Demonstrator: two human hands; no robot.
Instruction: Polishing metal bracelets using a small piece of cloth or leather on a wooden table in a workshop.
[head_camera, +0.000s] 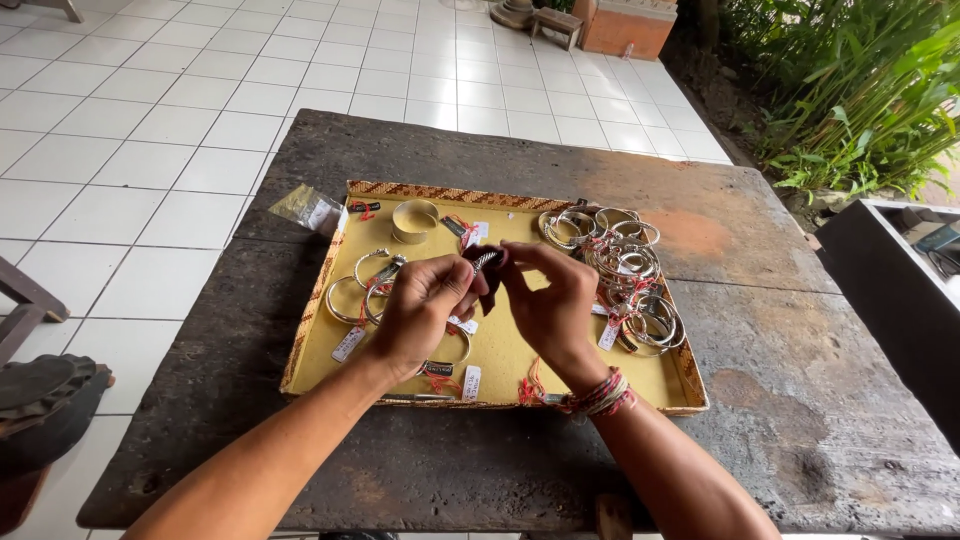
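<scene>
Both hands meet above a shallow yellow-lined tray (510, 352) with a woven rim. My left hand (425, 308) and my right hand (548, 303) pinch one small dark bracelet with a silver ribbed top (485, 263) between their fingertips. Silver bangles with red strings and white tags (362, 290) lie in the tray left of my left hand. A heap of silver bangles (625, 270) fills the tray's right side, beside my right hand. A wide silver cuff (414, 220) stands at the tray's far edge. Threaded bands circle my right wrist.
The tray rests on a weathered dark wooden table (780, 400). A small clear plastic bag (305, 208) lies off the tray's far left corner. White tiled floor surrounds the table; green plants stand far right, a dark box at right, a dark object at lower left.
</scene>
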